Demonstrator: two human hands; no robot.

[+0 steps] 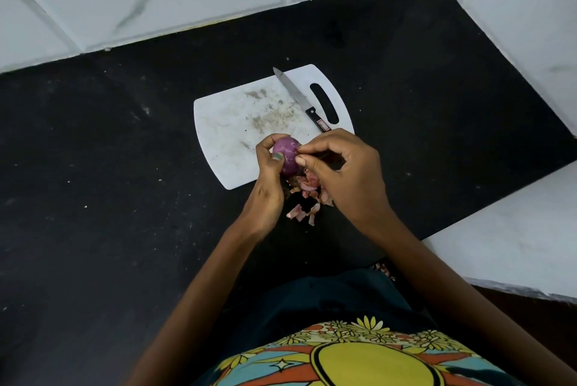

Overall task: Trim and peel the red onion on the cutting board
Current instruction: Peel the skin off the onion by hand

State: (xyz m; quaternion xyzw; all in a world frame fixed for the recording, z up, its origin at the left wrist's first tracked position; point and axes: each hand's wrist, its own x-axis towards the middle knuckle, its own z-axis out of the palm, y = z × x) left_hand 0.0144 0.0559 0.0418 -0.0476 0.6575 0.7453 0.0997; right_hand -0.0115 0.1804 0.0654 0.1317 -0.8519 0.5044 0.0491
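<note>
Our left hand (269,167) grips the red onion (286,155) over the cutting board (231,123); right hand (340,167) fingertips pinch at its end. Knife (299,98) lies on board, peels (307,198) below.

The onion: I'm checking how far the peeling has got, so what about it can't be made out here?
- Head view: the onion's right end is covered by the right hand.
- Its underside is hidden by the left hand.
- Skin scraps partly lie beneath both hands.
- The knife's handle end disappears under the right hand.
</note>
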